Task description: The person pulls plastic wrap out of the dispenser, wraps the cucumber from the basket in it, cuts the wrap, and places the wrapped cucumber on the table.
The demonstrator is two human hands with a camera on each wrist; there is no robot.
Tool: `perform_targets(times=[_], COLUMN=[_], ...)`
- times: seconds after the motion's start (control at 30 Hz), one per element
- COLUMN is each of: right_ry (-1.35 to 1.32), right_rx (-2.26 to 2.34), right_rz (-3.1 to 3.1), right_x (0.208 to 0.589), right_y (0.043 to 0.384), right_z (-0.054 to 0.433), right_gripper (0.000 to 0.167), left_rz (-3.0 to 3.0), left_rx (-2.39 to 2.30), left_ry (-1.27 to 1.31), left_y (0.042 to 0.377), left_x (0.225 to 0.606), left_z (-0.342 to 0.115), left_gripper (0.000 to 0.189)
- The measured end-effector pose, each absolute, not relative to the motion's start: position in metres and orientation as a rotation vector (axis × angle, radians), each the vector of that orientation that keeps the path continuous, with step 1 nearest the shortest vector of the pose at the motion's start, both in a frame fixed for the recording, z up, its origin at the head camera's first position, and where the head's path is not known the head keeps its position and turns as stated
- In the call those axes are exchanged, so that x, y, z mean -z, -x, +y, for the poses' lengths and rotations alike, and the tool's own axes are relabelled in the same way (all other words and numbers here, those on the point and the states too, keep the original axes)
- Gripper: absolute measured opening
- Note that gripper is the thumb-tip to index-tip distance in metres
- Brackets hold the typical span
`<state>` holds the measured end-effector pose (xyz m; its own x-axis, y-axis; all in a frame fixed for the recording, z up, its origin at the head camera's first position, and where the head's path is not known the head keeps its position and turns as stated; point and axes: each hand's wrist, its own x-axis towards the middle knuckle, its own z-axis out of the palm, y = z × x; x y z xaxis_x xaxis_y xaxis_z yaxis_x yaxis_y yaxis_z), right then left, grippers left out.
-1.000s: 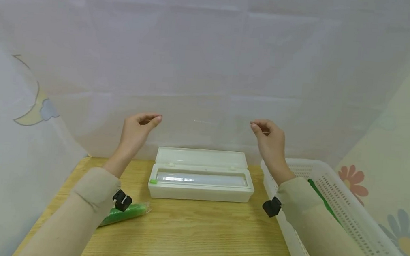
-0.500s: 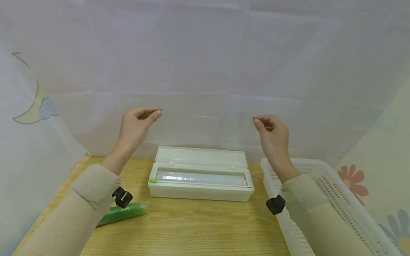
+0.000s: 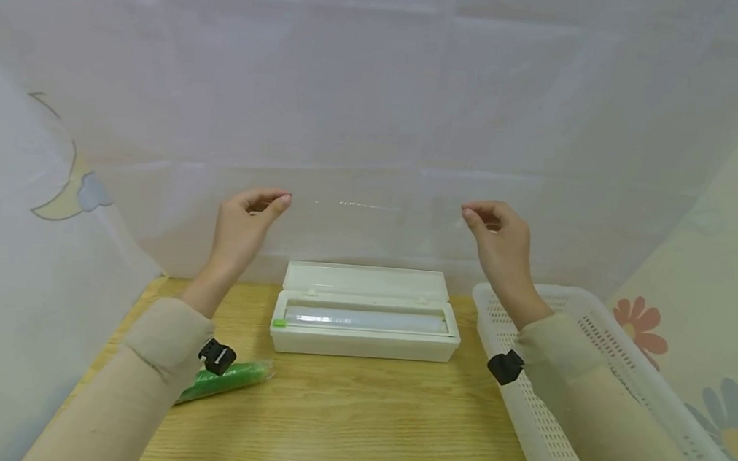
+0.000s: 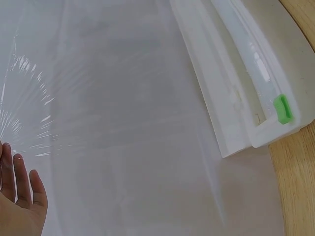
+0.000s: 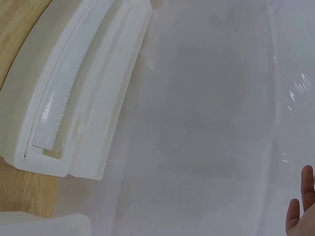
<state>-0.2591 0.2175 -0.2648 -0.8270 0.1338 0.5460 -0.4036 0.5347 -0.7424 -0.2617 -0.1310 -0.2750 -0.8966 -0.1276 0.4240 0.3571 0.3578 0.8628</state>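
Note:
My left hand [image 3: 244, 223] and right hand [image 3: 498, 245] are raised, well apart, beyond the white cling film dispenser [image 3: 364, 346]. Each pinches, thumb against fingertips, one side of a clear sheet of cling film [image 3: 364, 205], visible mostly by its glints. Creases fan out across the film [image 4: 29, 73] from the left fingertips in the left wrist view. On the table, the dispenser has its lid [image 3: 367, 282] tipped back, with a film roll [image 3: 364, 319] inside and a green slide cutter [image 3: 280, 322] at the left end of its front rail.
A long green thing in clear plastic [image 3: 231, 379] lies on the wooden table [image 3: 359, 420] by the left forearm. At right stands a white slotted basket [image 3: 543, 429], partly under the right sleeve. A pale sheet [image 3: 380, 100] hangs behind the table.
Both hands have risen slightly. The right hand has moved outward to the right, widening the gap between the hands, and glints on the film have spread. The dispenser has stayed put.

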Motion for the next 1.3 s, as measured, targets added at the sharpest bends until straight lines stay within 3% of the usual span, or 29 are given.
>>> perform_targets(times=[0.7, 0.93, 1.3], right_ry=[-0.264, -0.322, -0.359], right_rx=[-1.257, -1.252, -1.221], right_rz=[-2.179, -2.159, -2.101], right_x=[0.256, 0.268, 0.296], right_y=[0.255, 0.225, 0.172], right_z=[0.221, 0.226, 0.233], right_gripper=[0.029, 0.024, 0.009], left_rz=[-2.202, -2.200, -2.173], left_rx=[1.534, 1.526, 1.512], left_ry=[0.238, 0.335, 0.433], left_y=[0.255, 0.225, 0.166], left_x=[0.263, 0.277, 0.310], left_z=[-0.134, -0.137, -0.139], left_gripper=[0.041, 0.037, 0.015])
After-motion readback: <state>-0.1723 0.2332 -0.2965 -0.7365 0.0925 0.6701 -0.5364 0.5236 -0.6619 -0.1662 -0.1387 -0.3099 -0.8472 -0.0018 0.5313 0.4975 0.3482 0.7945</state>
